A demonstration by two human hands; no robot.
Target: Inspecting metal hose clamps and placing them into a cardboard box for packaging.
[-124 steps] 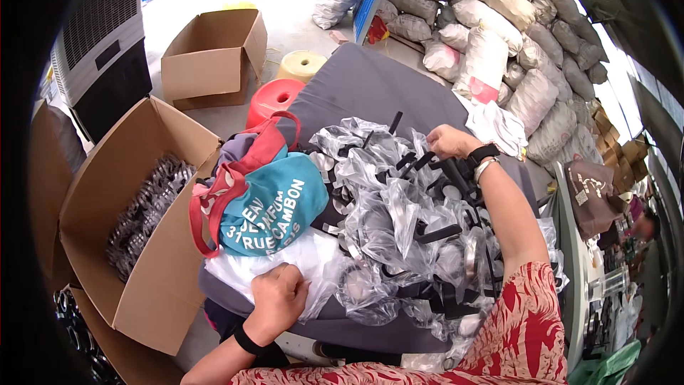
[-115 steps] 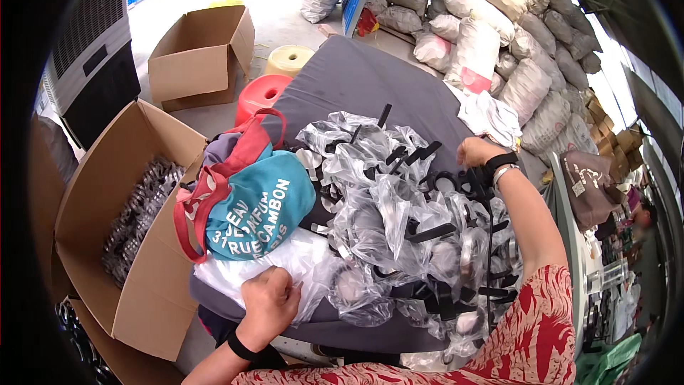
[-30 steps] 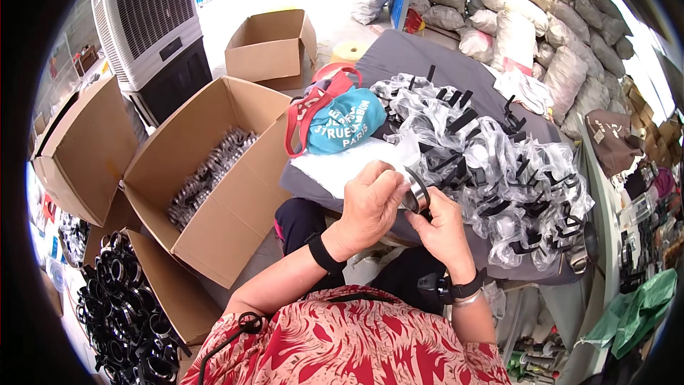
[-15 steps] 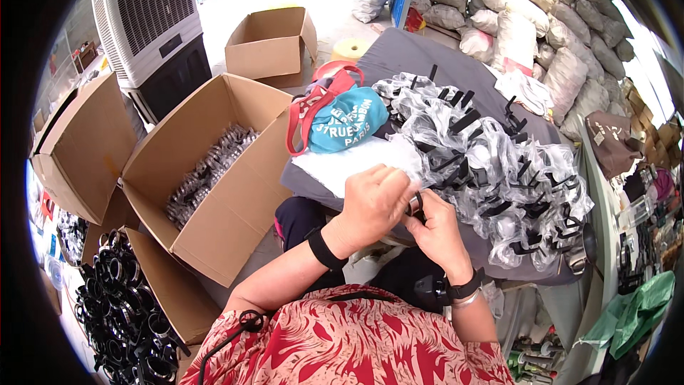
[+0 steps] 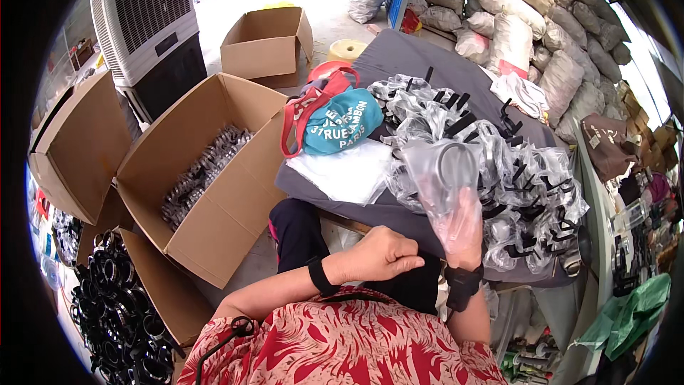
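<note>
In the head view, the hands, together half a second ago, are apart: the right hand [image 5: 464,224] grasps a clear bag [image 5: 425,175] over the near edge of the grey-covered table [image 5: 410,64], a dark ring [image 5: 440,165] now apparently bagged. The left hand [image 5: 381,253], before that edge, has curled fingers, nothing visible inside.

- Clock from the wearer: table [image 5: 395,57] is standing at 1.
- On it, bagged pieces [image 5: 493,171] are lying, tote [image 5: 343,127] at their 10 o'clock, film sheets [image 5: 343,171] just before tote.
- Right hand [image 5: 464,228] is holding a bag [image 5: 427,175] at 1, ring [image 5: 456,148] sitting inside.
- Carton [image 5: 231,224] is standing between 10 and 11, packed pieces [image 5: 205,178] lying in it.
- Sacks [image 5: 514,39] are lying piled behind table.
</note>
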